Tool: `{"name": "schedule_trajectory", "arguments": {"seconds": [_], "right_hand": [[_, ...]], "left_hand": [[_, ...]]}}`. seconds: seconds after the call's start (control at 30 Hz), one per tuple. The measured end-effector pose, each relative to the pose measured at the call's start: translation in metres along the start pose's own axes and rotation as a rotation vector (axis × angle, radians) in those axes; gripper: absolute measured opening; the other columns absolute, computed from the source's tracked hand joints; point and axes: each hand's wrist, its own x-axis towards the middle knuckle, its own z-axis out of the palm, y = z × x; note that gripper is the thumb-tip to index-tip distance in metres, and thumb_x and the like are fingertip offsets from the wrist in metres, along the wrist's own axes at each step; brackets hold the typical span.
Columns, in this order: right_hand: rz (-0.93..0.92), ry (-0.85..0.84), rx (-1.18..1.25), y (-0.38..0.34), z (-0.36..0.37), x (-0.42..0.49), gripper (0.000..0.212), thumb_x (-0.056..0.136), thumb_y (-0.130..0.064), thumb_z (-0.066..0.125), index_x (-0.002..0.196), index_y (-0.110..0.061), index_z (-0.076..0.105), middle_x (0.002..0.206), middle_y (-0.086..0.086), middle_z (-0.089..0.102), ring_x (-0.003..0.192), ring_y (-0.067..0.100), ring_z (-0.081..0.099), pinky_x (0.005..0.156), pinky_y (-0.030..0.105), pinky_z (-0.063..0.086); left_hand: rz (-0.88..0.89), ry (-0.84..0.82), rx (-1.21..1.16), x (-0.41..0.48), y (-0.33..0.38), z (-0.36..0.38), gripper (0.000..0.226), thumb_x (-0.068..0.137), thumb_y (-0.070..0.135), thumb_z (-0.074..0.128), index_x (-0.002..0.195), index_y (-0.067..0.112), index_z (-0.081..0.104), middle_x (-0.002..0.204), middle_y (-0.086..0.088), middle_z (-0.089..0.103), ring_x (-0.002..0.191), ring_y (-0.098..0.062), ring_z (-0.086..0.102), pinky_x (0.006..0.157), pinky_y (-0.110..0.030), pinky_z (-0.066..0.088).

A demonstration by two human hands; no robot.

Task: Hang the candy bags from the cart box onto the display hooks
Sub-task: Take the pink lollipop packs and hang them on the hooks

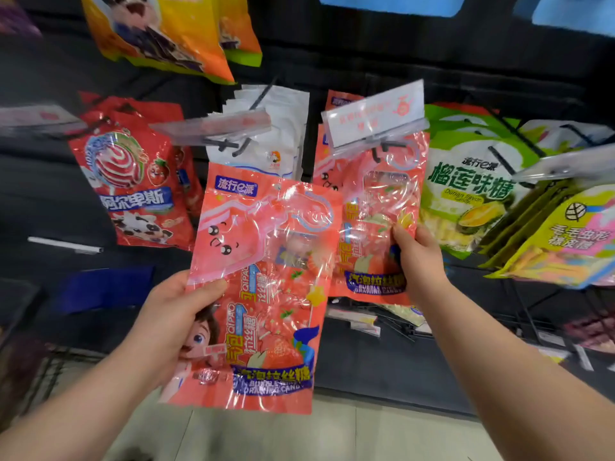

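Observation:
My left hand (166,324) grips the left edge of a coral-pink candy bag (266,294), held up tilted in front of the display, thumb on its front. An identical pink candy bag (372,207) hangs on a display hook (376,141) behind a clear price-tag holder (376,111). My right hand (419,261) pinches that hanging bag at its lower right edge. More pink bags hang behind it. The cart box is out of view.
Red lollipop bags (133,181) hang at the left, white bags (266,138) on the middle hook, green durian candy bags (472,184) at the right, yellow-pink bags (565,234) at the far right, orange bags (173,31) above. Black grid panel behind; pale floor (332,434) below.

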Motion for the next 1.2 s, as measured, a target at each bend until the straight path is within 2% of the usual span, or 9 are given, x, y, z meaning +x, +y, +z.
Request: {"name": "schedule_trajectory", "arguments": {"seconds": [0.13,0.23,0.33,0.43,0.5,0.67,0.73,0.83,1.2], "right_hand": [[0.005,-0.038,0.06,0.008,0.007,0.029,0.023,0.095,-0.024,0.056,0.072,-0.023,0.054,0.045,-0.014,0.058,0.039,0.002,0.054,0.041,0.015,0.042],[-0.004,-0.064,0.124,0.016,0.007,0.041,0.02,0.095,-0.017,0.056,0.076,-0.017,0.059,0.051,-0.011,0.063,0.042,0.0,0.058,0.04,0.013,0.044],[-0.031,-0.066,0.022,0.019,0.005,0.048,0.012,0.095,-0.017,0.056,0.089,-0.01,0.064,0.074,-0.003,0.065,0.065,0.007,0.064,0.056,0.016,0.051],[-0.071,0.03,-0.215,0.022,-0.002,0.04,0.039,0.093,-0.025,0.059,0.126,-0.004,0.056,0.114,0.004,0.063,0.106,0.019,0.06,0.087,0.022,0.046],[-0.067,0.035,-0.197,0.024,-0.01,0.016,0.038,0.093,-0.036,0.057,0.123,-0.011,0.059,0.118,0.007,0.063,0.114,0.022,0.058,0.091,0.032,0.045],[0.061,-0.333,0.105,0.023,-0.021,-0.074,0.044,0.076,-0.056,0.054,0.095,-0.022,0.074,0.09,0.003,0.076,0.074,0.014,0.072,0.058,0.021,0.054],[-0.027,-0.265,0.108,0.022,-0.021,-0.093,0.026,0.081,-0.032,0.067,0.1,-0.015,0.07,0.08,0.002,0.075,0.062,0.013,0.069,0.05,0.018,0.051],[-0.065,-0.162,0.136,0.016,-0.022,-0.098,0.011,0.087,-0.011,0.058,0.094,-0.012,0.066,0.066,-0.001,0.069,0.051,0.008,0.063,0.042,0.019,0.048],[-0.114,-0.101,0.071,-0.004,-0.019,-0.084,0.007,0.089,-0.012,0.058,0.088,-0.009,0.064,0.058,-0.005,0.065,0.049,0.006,0.058,0.043,0.019,0.046]], "left_hand": [[0.018,-0.007,-0.028,0.007,-0.011,0.015,0.021,0.07,0.015,0.07,0.092,0.013,0.068,0.083,-0.018,0.075,0.068,-0.031,0.073,0.068,-0.042,0.057],[0.016,-0.04,-0.047,0.009,-0.017,0.023,0.024,0.061,0.02,0.07,0.085,0.015,0.071,0.085,-0.019,0.075,0.071,-0.033,0.073,0.073,-0.047,0.057],[0.025,-0.09,-0.056,0.011,-0.019,0.031,0.02,0.062,0.02,0.069,0.08,0.017,0.075,0.088,-0.018,0.075,0.076,-0.033,0.074,0.071,-0.047,0.059],[0.023,-0.131,-0.061,0.011,-0.02,0.039,0.017,0.061,0.021,0.069,0.077,0.021,0.076,0.087,-0.016,0.076,0.074,-0.03,0.074,0.065,-0.041,0.059],[0.008,-0.166,-0.065,0.009,-0.02,0.046,0.018,0.06,0.023,0.07,0.077,0.024,0.076,0.088,-0.014,0.076,0.077,-0.029,0.074,0.068,-0.04,0.057],[0.022,-0.253,-0.056,0.004,-0.017,0.07,0.029,0.051,0.032,0.073,0.08,0.03,0.076,0.09,-0.011,0.077,0.081,-0.027,0.075,0.074,-0.041,0.056],[0.021,-0.27,-0.043,0.004,-0.016,0.079,0.027,0.051,0.032,0.073,0.078,0.032,0.075,0.089,-0.01,0.077,0.08,-0.027,0.075,0.075,-0.042,0.056],[0.021,-0.291,-0.029,0.004,-0.015,0.09,0.023,0.053,0.032,0.073,0.076,0.034,0.074,0.087,-0.009,0.077,0.08,-0.026,0.075,0.074,-0.041,0.056],[0.007,-0.258,-0.031,0.013,-0.008,0.105,0.015,0.081,0.012,0.068,0.094,0.018,0.067,0.089,-0.009,0.077,0.08,-0.025,0.075,0.073,-0.041,0.057]]}}
